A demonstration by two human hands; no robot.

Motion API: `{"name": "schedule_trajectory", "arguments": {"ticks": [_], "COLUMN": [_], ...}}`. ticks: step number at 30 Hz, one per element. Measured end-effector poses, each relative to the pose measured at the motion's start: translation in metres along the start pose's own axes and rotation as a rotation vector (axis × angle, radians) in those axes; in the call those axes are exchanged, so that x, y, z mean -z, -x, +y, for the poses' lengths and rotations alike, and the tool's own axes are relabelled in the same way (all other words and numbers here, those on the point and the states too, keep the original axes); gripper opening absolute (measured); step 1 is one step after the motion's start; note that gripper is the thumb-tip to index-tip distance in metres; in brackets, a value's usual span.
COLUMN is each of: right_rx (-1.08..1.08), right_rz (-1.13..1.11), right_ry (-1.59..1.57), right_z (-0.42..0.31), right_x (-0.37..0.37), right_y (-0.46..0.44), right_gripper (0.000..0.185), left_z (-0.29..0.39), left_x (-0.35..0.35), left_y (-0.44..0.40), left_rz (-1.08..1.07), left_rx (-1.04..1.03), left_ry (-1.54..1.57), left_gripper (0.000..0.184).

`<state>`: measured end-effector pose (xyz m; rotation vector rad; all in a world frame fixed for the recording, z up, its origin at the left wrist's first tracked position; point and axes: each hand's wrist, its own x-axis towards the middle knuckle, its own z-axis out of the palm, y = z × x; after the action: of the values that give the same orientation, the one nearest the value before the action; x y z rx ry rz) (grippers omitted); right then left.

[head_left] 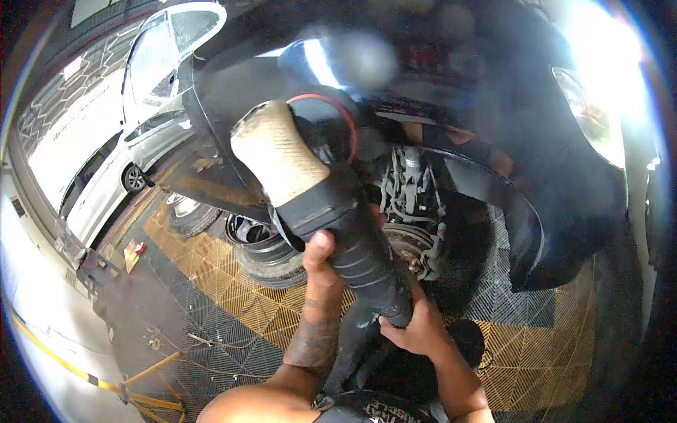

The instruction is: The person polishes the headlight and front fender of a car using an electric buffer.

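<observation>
A black power polisher (363,264) with a beige cover (278,151) over its head slants up from my lap toward the dark car body. Its round pad (321,120), edged in red, faces the dark panel (240,84); I cannot tell whether they touch. My left hand (323,257) grips the body just below the head, thumb in sight and most fingers hidden behind it. Lower down, my right hand (416,324) is wrapped around the rear end.
Right of the polisher, a bare wheel hub with brake disc (409,247) shows in the wheel arch. Removed wheels (264,254) lie on the tiled floor (233,303). A white car (106,176) stands at left, near a yellow frame (151,370). Cords run across the floor.
</observation>
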<state>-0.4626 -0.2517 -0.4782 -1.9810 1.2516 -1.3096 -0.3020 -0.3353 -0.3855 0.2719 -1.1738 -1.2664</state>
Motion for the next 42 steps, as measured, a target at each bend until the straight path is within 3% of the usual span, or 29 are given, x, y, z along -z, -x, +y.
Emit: {"name": "schedule_trajectory", "arguments": {"ticks": [3, 5, 8, 11, 18, 23, 28, 30, 34, 37, 39, 41, 42], "right_rx": [-0.068, -0.074, -0.039, -0.002, -0.169, -0.065, 0.034, -0.113, -0.140, -0.087, 0.165, 0.144, 0.125], "right_rz": [-0.015, -0.016, 0.051, 0.114, -0.090, -0.057, 0.060, 0.027, -0.028, -0.088, -0.128, -0.153, -0.180], "right_ry": [-0.066, -0.067, -0.077, -0.131, -0.058, -0.036, -0.065, -0.096, -0.049, -0.120, -0.078, -0.089, -0.099], "right_z": [-0.008, -0.004, 0.011, 0.020, -0.016, -0.003, 0.003, 0.004, -0.009, -0.020, -0.016, -0.017, -0.018], "right_x": [-0.006, -0.006, -0.013, -0.018, -0.012, -0.031, -0.035, -0.039, -0.034, -0.026, -0.020, -0.014, -0.013], "right_y": [-0.006, -0.003, 0.007, 0.014, -0.005, -0.006, 0.006, 0.014, 0.005, -0.005, -0.006, 0.000, 0.003], "right_gripper": [0.094, 0.095, 0.096, 0.095, 0.093, 0.092, 0.091, 0.091, 0.091, 0.093, 0.094, 0.093, 0.093], "left_z": [0.003, 0.002, -0.002, -0.008, -0.003, 0.002, 0.003, 0.002, 0.004, 0.009, 0.018, 0.018, 0.017], "left_x": [0.004, 0.004, 0.003, 0.004, 0.033, 0.040, 0.021, 0.018, 0.032, 0.040, 0.036, 0.026, 0.028], "left_y": [0.001, -0.001, -0.001, -0.005, -0.002, 0.001, 0.002, 0.002, -0.001, -0.001, -0.001, 0.000, 0.001], "left_rz": [0.024, -0.033, -0.232, -0.367, -0.172, -0.073, -0.168, -0.169, -0.151, -0.084, 0.008, 0.054, -0.034], "left_rx": [0.042, 0.057, 0.165, 0.167, 0.117, 0.036, 0.147, 0.171, 0.124, 0.059, 0.011, -0.003, 0.060], "left_ry": [0.156, 0.170, 0.203, 0.161, 0.259, 0.191, 0.145, 0.159, 0.181, 0.255, 0.182, 0.209, 0.209], "left_gripper": [0.088, 0.093, 0.105, 0.105, 0.100, 0.098, 0.096, 0.095, 0.094, 0.093, 0.093, 0.094, 0.094]}}
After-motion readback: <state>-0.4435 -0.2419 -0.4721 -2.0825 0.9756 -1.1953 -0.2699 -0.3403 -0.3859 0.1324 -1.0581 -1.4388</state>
